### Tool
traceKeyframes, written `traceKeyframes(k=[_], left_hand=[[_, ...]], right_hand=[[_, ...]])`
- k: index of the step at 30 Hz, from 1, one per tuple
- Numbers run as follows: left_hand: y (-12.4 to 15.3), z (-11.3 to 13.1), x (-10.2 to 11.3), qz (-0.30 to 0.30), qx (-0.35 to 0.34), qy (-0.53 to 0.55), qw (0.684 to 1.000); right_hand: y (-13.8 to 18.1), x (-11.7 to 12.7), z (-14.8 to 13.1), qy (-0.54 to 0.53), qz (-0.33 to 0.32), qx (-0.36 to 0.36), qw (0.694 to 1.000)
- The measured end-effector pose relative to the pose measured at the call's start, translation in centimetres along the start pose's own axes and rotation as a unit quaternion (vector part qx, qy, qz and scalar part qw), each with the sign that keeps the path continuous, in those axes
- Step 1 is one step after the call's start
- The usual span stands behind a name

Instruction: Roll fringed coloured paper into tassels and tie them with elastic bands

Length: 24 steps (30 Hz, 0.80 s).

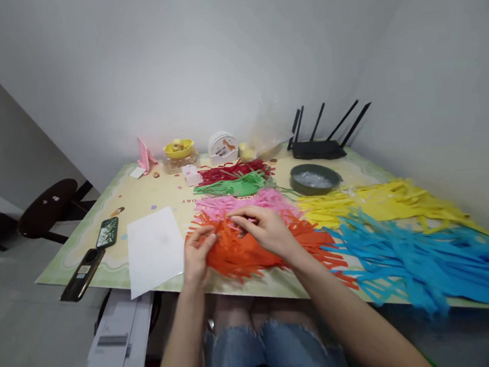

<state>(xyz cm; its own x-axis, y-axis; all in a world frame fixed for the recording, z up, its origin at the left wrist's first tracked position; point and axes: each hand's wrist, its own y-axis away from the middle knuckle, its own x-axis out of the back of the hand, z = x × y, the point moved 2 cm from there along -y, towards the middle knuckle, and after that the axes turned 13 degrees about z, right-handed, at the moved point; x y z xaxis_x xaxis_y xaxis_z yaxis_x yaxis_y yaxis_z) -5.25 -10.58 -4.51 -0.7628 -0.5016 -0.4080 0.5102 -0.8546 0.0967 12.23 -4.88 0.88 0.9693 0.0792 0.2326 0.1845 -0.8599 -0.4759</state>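
A heap of orange fringed paper strips (238, 258) lies on the table in front of me. Over its left side, my left hand (198, 255) is closed, with thumb and forefinger pinching a thin orange strip (218, 228). My right hand (266, 231) hovers above the middle of the heap, its fingertips pressed together; what they hold is too small to make out. Just behind the orange heap are pink fringed strips (267, 200), then green fringed strips (244, 184) and dark red ones (237, 171). Blue fringed strips (422, 253) and yellow fringed strips (383, 200) spread out to the right.
A white paper sheet (155, 249) lies left of my hands, with a phone (107, 232) and a dark, glossy case-like object (82, 275) beyond. Farther back stand a dark round bowl (315, 179), a black router (318, 149) and a yellow basket (179, 149).
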Motion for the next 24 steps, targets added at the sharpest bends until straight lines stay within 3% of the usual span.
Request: traceKeyframes(k=[2, 3, 5, 6, 8, 10, 15, 19, 22, 24], left_hand=[[-2.3, 3.0, 3.6, 0.021, -0.158, -0.164, 0.973], [-3.5, 4.7, 5.7, 0.043, -0.243, -0.248, 0.937], [-5.5, 7.6, 9.4, 0.086, -0.379, -0.407, 0.827], [-6.3, 8.4, 11.1, 0.104, -0.412, -0.474, 0.771], [-7.4, 8.5, 13.5, 0.106, -0.407, -0.593, 0.687], [-7.8, 6.8, 14.9, 0.075, -0.360, -0.669, 0.646], [-7.1, 2.2, 16.7, 0.023, -0.288, -0.726, 0.625], [-5.3, 2.6, 16.4, 0.022, -0.282, -0.738, 0.613], [-2.3, 2.9, 12.4, 0.040, -0.340, -0.693, 0.635], [-0.3, 1.7, 7.5, -0.005, -0.385, -0.593, 0.707]], right_hand=[[-0.2, 1.0, 2.1, 0.075, -0.033, 0.015, 0.997], [-0.1, 1.7, 3.4, 0.130, -0.053, 0.024, 0.990], [0.9, 2.8, 6.0, 0.242, -0.110, 0.038, 0.963], [1.7, 3.2, 7.3, 0.277, -0.144, 0.043, 0.949], [3.6, 3.8, 9.4, 0.306, -0.203, 0.047, 0.929], [5.4, 4.1, 10.8, 0.318, -0.244, 0.047, 0.915], [7.4, 4.5, 12.2, 0.361, -0.276, 0.051, 0.889], [7.0, 4.7, 12.0, 0.373, -0.287, 0.050, 0.881], [6.5, 4.8, 11.6, 0.373, -0.287, 0.041, 0.881], [6.2, 4.9, 11.4, 0.378, -0.272, 0.028, 0.884]])
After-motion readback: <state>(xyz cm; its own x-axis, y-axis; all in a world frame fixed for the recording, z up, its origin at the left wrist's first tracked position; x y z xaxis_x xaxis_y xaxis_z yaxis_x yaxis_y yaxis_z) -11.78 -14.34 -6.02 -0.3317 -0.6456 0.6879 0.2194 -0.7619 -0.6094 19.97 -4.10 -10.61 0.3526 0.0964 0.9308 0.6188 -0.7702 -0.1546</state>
